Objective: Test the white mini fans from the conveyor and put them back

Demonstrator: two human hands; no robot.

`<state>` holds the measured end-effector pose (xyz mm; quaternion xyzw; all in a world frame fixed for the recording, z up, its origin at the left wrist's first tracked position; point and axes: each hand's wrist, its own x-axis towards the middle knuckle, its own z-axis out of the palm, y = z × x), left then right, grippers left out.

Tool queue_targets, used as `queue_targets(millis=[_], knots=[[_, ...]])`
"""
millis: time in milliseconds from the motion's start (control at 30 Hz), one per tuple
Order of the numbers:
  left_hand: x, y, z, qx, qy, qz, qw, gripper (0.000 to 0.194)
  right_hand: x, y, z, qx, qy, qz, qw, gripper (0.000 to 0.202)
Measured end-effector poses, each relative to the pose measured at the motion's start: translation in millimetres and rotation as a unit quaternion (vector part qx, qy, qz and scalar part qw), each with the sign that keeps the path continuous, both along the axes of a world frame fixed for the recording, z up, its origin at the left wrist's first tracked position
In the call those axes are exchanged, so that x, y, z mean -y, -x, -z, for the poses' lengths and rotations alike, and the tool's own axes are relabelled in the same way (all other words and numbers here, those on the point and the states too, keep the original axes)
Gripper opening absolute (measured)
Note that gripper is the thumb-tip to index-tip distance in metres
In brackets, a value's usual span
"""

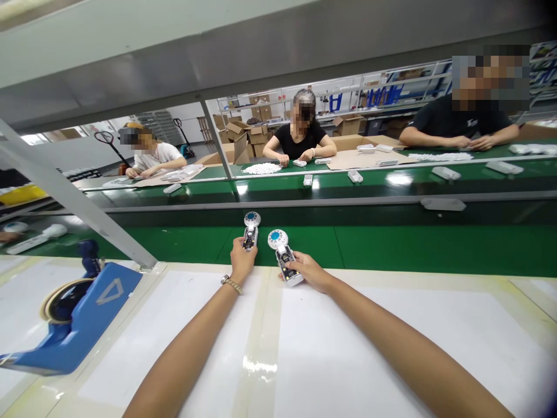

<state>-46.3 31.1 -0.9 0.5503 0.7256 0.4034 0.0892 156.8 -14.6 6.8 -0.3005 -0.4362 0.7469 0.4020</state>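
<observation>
My left hand point(242, 257) is closed on a white device point(251, 232) with a round head, a blue disc and an exposed dark circuit board. It is held over the green mat near the table's edge. To its right, my right hand point(308, 270) grips a second device point(285, 255) of the same kind, its round head pointing away from me and its board facing up. The two devices are apart. Part of each board is covered by my fingers.
A blue tape dispenser point(93, 313) stands at the left on the white table point(174, 342). A slanted metal post point(87, 200) rises behind it. Beyond the green mat point(374, 249), white parts lie on the conveyor point(278, 188), and three people sit across it.
</observation>
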Motion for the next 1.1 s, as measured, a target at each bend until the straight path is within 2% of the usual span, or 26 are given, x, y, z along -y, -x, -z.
queue_targets(millis=[267, 433, 600, 733, 867, 967, 1100], knots=[[-0.2, -3.4, 1.1, 0.001, 0.007, -0.009, 1.000, 0.041, -0.3, 0.3, 0.9, -0.002, 0.006, 0.000, 1.000, 0.027], [-9.2, 9.9, -4.0, 0.001, 0.021, -0.013, 1.000, 0.055, 0.3, -0.6, -0.2, 0.000, 0.002, -0.002, 1.000, 0.027], [-16.9, 26.5, -6.3, 0.056, 0.025, -0.007, 0.998, 0.040, 1.2, 0.2, -0.2, 0.005, -0.002, 0.000, 1.000, 0.028], [-17.1, 23.3, -1.2, 0.146, 0.019, 0.036, 0.988, 0.031, 1.5, 1.5, 0.8, 0.000, -0.005, 0.027, 1.000, 0.031], [-14.1, 10.7, 0.8, 0.230, 0.003, 0.106, 0.967, 0.036, 0.7, 0.7, -0.4, -0.023, 0.013, 0.079, 0.997, 0.040], [-8.5, 1.7, -1.8, 0.256, -0.015, 0.142, 0.956, 0.039, -1.7, 0.1, -1.2, -0.045, 0.021, 0.108, 0.993, 0.044], [2.3, -7.6, -5.8, 0.247, -0.037, 0.170, 0.953, 0.043, -8.1, -1.1, 1.5, -0.051, 0.010, 0.184, 0.981, 0.048]])
